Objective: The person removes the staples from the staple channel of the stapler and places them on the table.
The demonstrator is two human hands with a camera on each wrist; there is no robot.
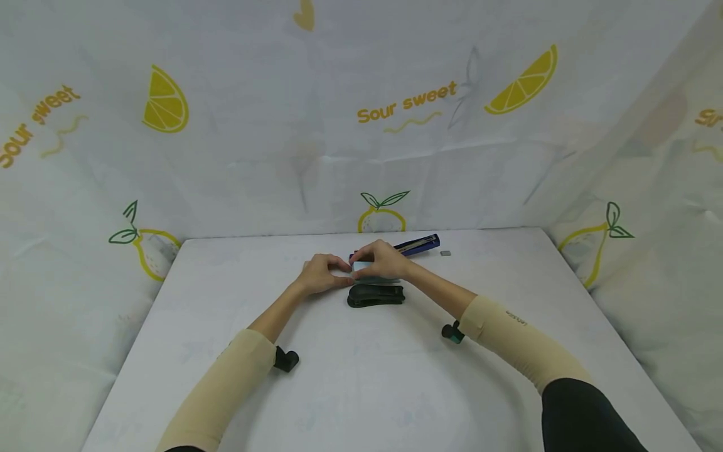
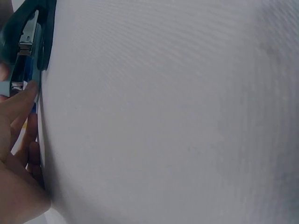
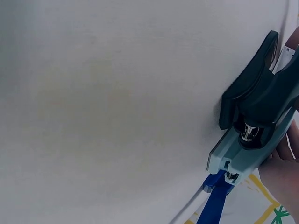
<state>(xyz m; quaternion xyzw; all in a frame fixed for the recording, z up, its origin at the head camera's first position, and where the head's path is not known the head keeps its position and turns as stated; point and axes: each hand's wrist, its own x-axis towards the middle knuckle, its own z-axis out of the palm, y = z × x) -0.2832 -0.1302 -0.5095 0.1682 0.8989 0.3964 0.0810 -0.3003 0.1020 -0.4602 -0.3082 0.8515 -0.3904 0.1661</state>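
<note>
Toward the back middle of the table, both hands meet around a light blue stapler (image 1: 363, 266). My right hand (image 1: 385, 260) covers much of it from above, its fingers and thumb pinching at the left end. Fingers and thumb of my left hand (image 1: 322, 274) grip that same end from the left. In the right wrist view the light blue stapler (image 3: 254, 161) shows a metal part at its end. A dark green stapler (image 1: 376, 295) lies just in front of the hands. Behind them is a blue stapler (image 1: 420, 245), opened up and partly hidden by the right hand.
A small grey strip (image 1: 445, 253), perhaps staples, lies right of the blue stapler. The white table (image 1: 361, 389) ends at a printed cloth backdrop (image 1: 254, 182). Dark wrist-worn devices stick out from the left sleeve (image 1: 226, 383) and the right sleeve (image 1: 519, 342).
</note>
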